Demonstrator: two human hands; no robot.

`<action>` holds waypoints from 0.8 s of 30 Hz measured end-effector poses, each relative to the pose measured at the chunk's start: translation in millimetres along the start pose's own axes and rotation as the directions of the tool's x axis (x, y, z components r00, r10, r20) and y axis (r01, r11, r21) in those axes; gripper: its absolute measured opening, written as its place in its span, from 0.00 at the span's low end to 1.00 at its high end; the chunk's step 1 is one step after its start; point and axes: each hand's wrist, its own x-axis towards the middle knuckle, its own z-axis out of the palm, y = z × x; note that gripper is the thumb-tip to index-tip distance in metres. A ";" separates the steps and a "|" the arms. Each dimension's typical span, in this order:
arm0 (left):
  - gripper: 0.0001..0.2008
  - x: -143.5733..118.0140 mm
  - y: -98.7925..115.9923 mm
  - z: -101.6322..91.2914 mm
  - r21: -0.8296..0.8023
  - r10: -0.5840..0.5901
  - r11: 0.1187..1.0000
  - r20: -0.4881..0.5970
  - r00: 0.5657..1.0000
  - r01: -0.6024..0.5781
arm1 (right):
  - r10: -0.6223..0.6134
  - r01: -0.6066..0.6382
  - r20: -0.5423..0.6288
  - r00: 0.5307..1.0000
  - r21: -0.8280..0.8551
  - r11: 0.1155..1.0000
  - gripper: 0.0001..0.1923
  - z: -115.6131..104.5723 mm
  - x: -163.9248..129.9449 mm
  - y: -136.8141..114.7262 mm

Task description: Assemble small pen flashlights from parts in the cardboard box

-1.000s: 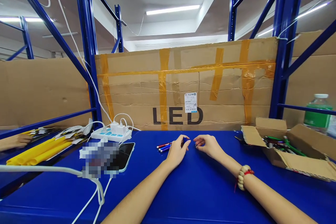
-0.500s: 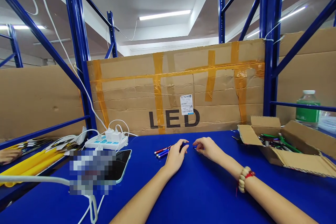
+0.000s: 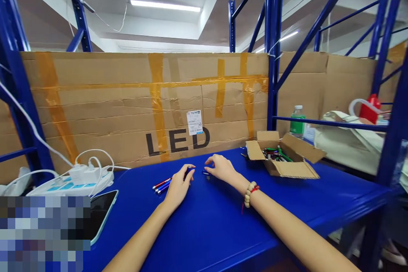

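And here's the left hand (image 3: 179, 185) on the blue surface (image 3: 204, 229), thumb and fingers closed around a dark blue piece (image 3: 189, 170). Just beside it, a red pen (image 3: 162, 183) and blue pens (image 3: 163, 188) lie side by side. Across a small gap, the right hand (image 3: 223, 168) curls its fingers, a small blue part (image 3: 206, 173) right at the tips; gripped or merely touched, I can't tell! Beyond, an open cardboard box (image 3: 292, 169) holds more pens (image 3: 276, 154).
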 end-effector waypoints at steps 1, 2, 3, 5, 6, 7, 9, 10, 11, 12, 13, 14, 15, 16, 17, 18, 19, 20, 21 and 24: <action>0.16 -0.4 0.3 -0.9 0.007 -0.012 1.000 0.003 1.000 0.012 | 0.037 -0.037 -0.012 0.999 0.004 0.999 0.12 -3.0 -0.6 3.1; 0.17 -0.9 0.6 -1.6 0.015 -0.023 1.000 0.005 1.000 0.023 | 0.075 -0.075 -0.019 0.997 0.003 0.997 0.13 -5.9 -2.7 7.8; 0.17 -1.3 1.0 -1.9 0.021 -0.032 0.999 0.005 0.999 0.032 | 0.113 -0.113 -0.023 0.993 -0.004 0.994 0.15 -8.6 -6.7 13.9; 0.17 -2.0 1.7 -1.8 0.030 -0.037 0.999 0.007 0.999 0.036 | 0.191 -0.191 -0.010 0.982 -0.038 0.981 0.21 -14.0 -20.5 29.6; 0.17 -2.1 1.9 -1.3 0.034 -0.034 0.999 0.012 0.999 0.033 | 0.234 -0.234 -0.006 0.972 -0.066 0.970 0.25 -16.8 -29.7 38.7; 0.17 -2.0 2.0 -0.6 0.039 -0.031 0.999 0.021 0.999 0.030 | 0.291 -0.288 0.006 0.957 -0.105 0.952 0.29 -19.8 -39.8 48.0; 0.17 -1.8 2.1 0.9 0.053 -0.025 0.998 0.042 0.999 0.022 | 0.459 -0.447 0.030 0.888 -0.181 0.876 0.36 -26.8 -59.8 66.0; 0.17 -1.6 2.0 1.4 0.059 -0.022 0.998 0.052 0.998 0.019 | 0.500 -0.485 0.027 0.866 -0.197 0.852 0.38 -30.6 -68.5 73.9; 0.17 -1.6 1.8 1.7 0.064 -0.021 0.998 0.060 0.998 0.017 | 0.528 -0.510 0.036 0.848 -0.211 0.834 0.38 -34.3 -75.8 80.7; 0.18 -1.6 1.6 1.7 0.067 -0.021 0.998 0.063 0.998 0.017 | 0.542 -0.520 0.045 0.839 -0.224 0.824 0.38 -37.6 -81.4 86.5; 0.18 -1.8 1.5 1.5 0.069 -0.021 0.997 0.062 0.998 0.017 | 0.552 -0.528 0.045 0.833 -0.236 0.816 0.38 -40.2 -85.3 91.4; 0.18 -1.9 1.3 1.1 0.070 -0.023 0.997 0.059 0.998 0.019 | 0.561 -0.536 0.042 0.827 -0.247 0.807 0.38 -42.1 -87.5 95.6; 0.18 -2.1 1.1 0.7 0.070 -0.027 0.997 0.054 0.998 0.023 | 0.570 -0.544 0.034 0.821 -0.259 0.799 0.39 -43.3 -88.2 99.4; 0.19 -2.2 1.0 0.2 0.071 -0.030 0.997 0.049 0.998 0.026 | 0.580 -0.553 0.024 0.815 -0.269 0.789 0.39 -43.8 -87.8 103.2; 0.19 -2.3 0.9 -0.2 0.070 -0.033 0.997 0.044 0.998 0.030 | 0.586 -0.560 0.015 0.810 -0.276 0.781 0.40 -43.8 -86.6 107.2; 0.19 -2.3 0.9 -0.4 0.071 -0.036 0.997 0.042 0.998 0.033 | 0.591 -0.565 0.008 0.807 -0.282 0.775 0.40 -43.4 -84.7 111.7; 0.19 -2.3 0.8 -0.6 0.072 -0.039 0.997 0.041 0.998 0.036 | 0.597 -0.571 0.003 0.803 -0.287 0.769 0.40 -43.0 -82.5 116.9; 0.19 -2.2 0.8 -0.6 0.074 -0.042 0.997 0.041 0.998 0.038 | 0.605 -0.580 -0.005 0.796 -0.289 0.761 0.40 -42.5 -80.1 122.7; 0.19 -2.2 0.9 -0.6 0.076 -0.043 0.996 0.042 0.998 0.040 | 0.617 -0.594 -0.015 0.787 -0.290 0.750 0.41 -42.2 -77.6 129.1; 0.19 -1.9 0.8 -0.1 0.083 -0.036 0.996 0.040 0.999 0.032 | 0.663 -0.649 -0.056 0.746 -0.279 0.707 0.42 -42.6 -70.8 150.9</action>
